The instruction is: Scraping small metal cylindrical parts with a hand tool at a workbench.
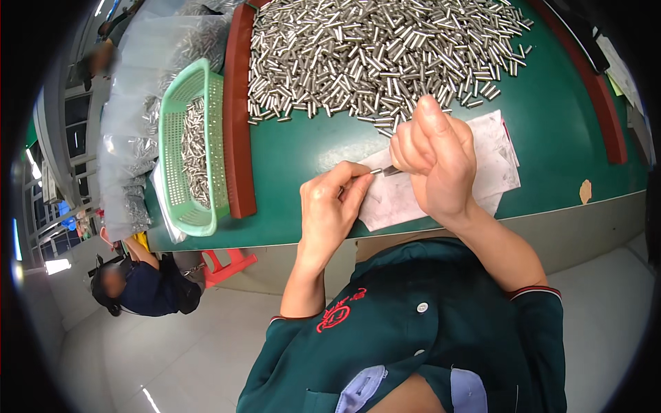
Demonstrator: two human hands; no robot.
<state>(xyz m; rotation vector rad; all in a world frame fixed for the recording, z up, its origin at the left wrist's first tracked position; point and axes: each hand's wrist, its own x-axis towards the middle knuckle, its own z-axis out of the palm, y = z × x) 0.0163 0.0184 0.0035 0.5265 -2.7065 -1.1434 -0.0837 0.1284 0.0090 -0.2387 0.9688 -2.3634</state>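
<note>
My left hand (332, 206) is closed in a pinch on a small shiny metal pin (376, 171), held between thumb and forefinger. My right hand (441, 162) is a fist around a thin grey tool; only the narrow tip (391, 170) shows, close against the pin's end. Its handle is hidden in my fingers, so its kind is unclear. Beneath both hands lies a smudged whitish cloth or paper sheet (482, 168). Just beyond the right hand spreads a large heap of similar metal pins (385, 55) on the green tabletop (289, 158).
A light green perforated basket (219, 165) with pins in it stands at the left, beside a reddish-brown rail (239, 124). Another such rail (606, 117) borders the right side. Clear plastic bags of pins (134, 148) lie beyond the basket. A person (155, 282) and a red stool (231, 267) are at lower left.
</note>
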